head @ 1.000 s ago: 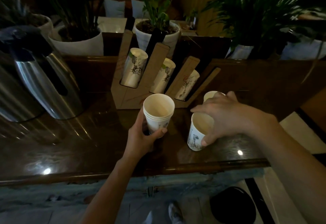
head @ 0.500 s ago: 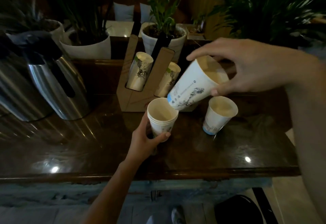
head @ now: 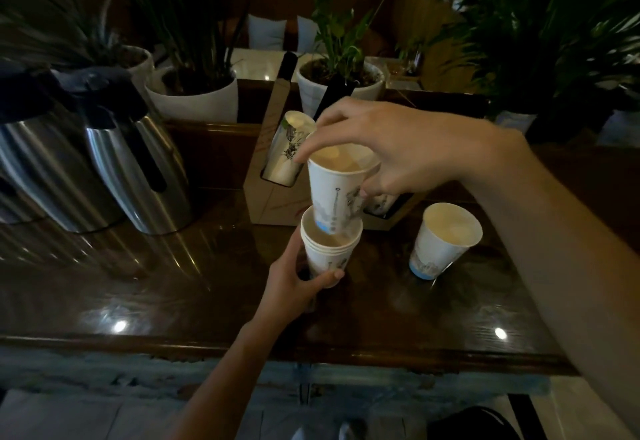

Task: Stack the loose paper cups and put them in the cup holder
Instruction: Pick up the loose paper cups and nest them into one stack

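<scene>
The counter (head: 173,284) is dark, shiny wood with little lights glinting on it. Two tall metal jugs (head: 114,169) stand at the left, smooth and silver. The brown cardboard cup holder (head: 273,197) leans at the back, and a cup in its slot (head: 289,149) pokes out.

A moment ago my right hand (head: 408,149) held the top cup (head: 337,194) tipped to the side. Now it stands almost straight, its bottom just inside the stack (head: 329,249). So this cup is nearly nested.

My right grip is clamped on that cup's rim. My left hand (head: 294,287) is wrapped around the stack, just above the counter. One loose cup (head: 443,242) waits at the right. The cups are thin white paper, round and narrower at the bottom.
</scene>
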The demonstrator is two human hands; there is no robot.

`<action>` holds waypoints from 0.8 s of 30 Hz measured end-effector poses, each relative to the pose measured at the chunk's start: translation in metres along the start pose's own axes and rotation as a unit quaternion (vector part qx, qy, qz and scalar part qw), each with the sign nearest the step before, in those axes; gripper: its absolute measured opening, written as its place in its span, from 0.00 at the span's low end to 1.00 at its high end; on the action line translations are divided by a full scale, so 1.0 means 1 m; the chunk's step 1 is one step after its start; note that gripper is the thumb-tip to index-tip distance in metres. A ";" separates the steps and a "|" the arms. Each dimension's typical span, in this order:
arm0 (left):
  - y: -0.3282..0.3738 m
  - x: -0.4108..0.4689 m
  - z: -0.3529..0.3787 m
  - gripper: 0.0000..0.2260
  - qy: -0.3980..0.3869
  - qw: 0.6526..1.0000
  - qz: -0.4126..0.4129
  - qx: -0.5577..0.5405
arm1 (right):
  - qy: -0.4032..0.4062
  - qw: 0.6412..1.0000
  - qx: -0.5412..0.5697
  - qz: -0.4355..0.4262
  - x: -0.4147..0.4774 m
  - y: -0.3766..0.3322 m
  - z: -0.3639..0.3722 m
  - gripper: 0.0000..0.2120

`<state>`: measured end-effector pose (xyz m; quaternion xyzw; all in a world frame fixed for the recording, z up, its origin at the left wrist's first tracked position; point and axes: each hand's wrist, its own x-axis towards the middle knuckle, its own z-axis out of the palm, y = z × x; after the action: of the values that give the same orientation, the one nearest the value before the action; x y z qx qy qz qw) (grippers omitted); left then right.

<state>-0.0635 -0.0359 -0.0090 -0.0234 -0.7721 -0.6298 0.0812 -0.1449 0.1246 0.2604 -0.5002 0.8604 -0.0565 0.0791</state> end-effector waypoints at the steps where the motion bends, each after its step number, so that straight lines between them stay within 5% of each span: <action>1: 0.000 0.001 0.000 0.45 -0.001 1.000 -0.001 -0.004 | -0.001 1.000 0.005 -0.009 0.002 0.000 0.001 0.40; 12: -0.009 0.007 0.012 0.42 -0.006 1.000 -0.002 -0.005 | -0.135 0.985 0.103 0.023 0.007 0.025 0.088 0.32; 21: 0.002 0.017 0.024 0.46 -0.044 0.999 0.018 0.009 | 0.077 0.964 0.185 0.175 -0.064 0.095 0.073 0.34; 24: 0.004 0.019 0.023 0.44 -0.048 0.999 0.010 0.011 | -0.025 0.952 0.113 0.282 -0.095 0.128 0.063 0.43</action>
<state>-0.0842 -0.0140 -0.0067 -0.0604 -0.7818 -0.6185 0.0511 -0.1959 0.2693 0.1836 -0.2260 0.9522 -0.1163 0.1692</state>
